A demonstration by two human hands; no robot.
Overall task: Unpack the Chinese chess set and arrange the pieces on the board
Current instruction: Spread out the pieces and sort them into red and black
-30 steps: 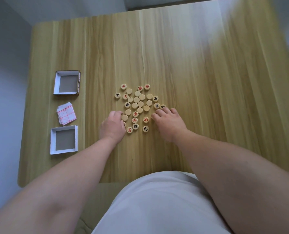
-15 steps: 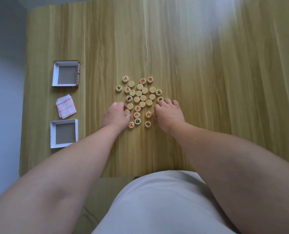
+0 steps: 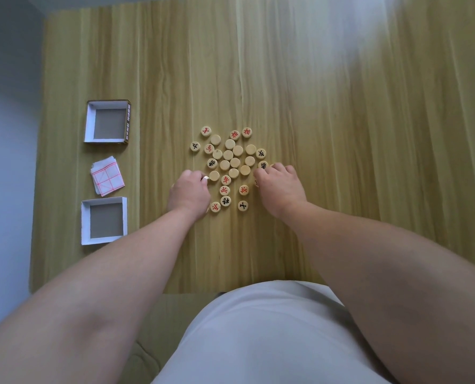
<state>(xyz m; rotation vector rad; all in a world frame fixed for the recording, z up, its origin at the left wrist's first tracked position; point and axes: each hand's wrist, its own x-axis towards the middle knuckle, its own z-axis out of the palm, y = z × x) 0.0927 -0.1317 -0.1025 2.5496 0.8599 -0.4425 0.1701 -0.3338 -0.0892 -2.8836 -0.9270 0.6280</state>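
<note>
Tabletop (image 3: 341, 134) of pale wood met grey wall (image 3: 6, 134) at left. Chess pieces (image 3: 235, 162) clustered mid-table; folded board (image 3: 107, 176) lay left between box halves (image 3: 90, 121). Left hand (image 3: 189, 194) and right hand (image 3: 282, 187) curled fingers at the cluster's near edge, grip unclear.

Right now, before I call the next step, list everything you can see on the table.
Table: one, light wood, fills the view.
Chess pieces: over twenty showing, pale wooden discs marked red, black or blank; loose cluster at centre, a few partly under the hands.
Far box half: one, white walls, grey floor, table's left side.
Near box half: one, white walls, grey floor, left side, nearer the person.
Folded paper board: one, white with red lines, between the box halves.
Left hand: fingers curled, cluster's left edge.
Right hand: fingers curled, cluster's right edge.
</note>
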